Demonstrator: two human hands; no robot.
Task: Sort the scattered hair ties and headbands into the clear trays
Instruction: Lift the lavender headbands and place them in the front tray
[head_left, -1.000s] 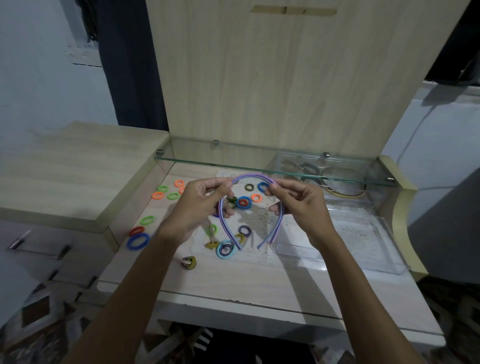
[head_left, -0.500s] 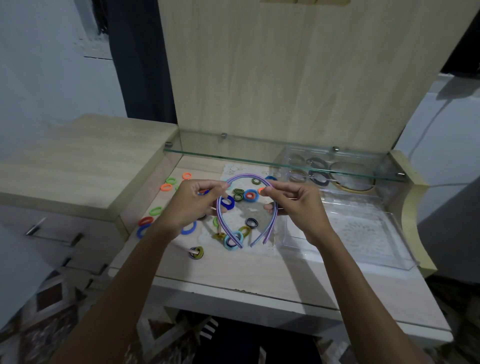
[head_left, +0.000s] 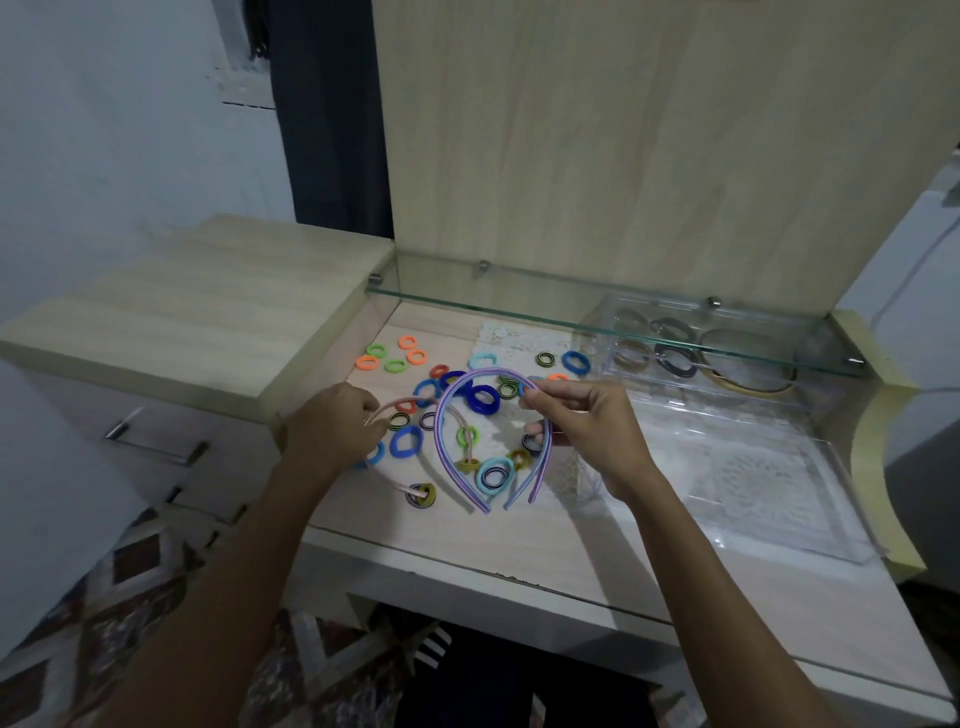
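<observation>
My right hand (head_left: 587, 431) pinches a pair of purple and blue headbands (head_left: 441, 441) at the top of their arch and holds them tilted above the desk, ends pointing toward me. At the left, the fingers of my left hand (head_left: 327, 431) are curled on a thin pink headband (head_left: 400, 404) that lies on the desk. Several hair ties (head_left: 482, 399) in blue, orange, green and striped colours are scattered under and around the bands. A large clear tray (head_left: 779, 540) sits to the right of my right hand. A second clear tray (head_left: 613, 332) behind it holds a few bands.
A glass shelf (head_left: 519, 309) runs above the back of the desk and over the far tray. A raised wooden top (head_left: 182, 322) borders the left side. A white lace mat (head_left: 519, 338) lies under some ties. The desk's front edge (head_left: 467, 561) is near me.
My left hand has let go of the purple and blue headbands and dropped left to the pink headband on the desk. My right hand alone now holds the pair.
</observation>
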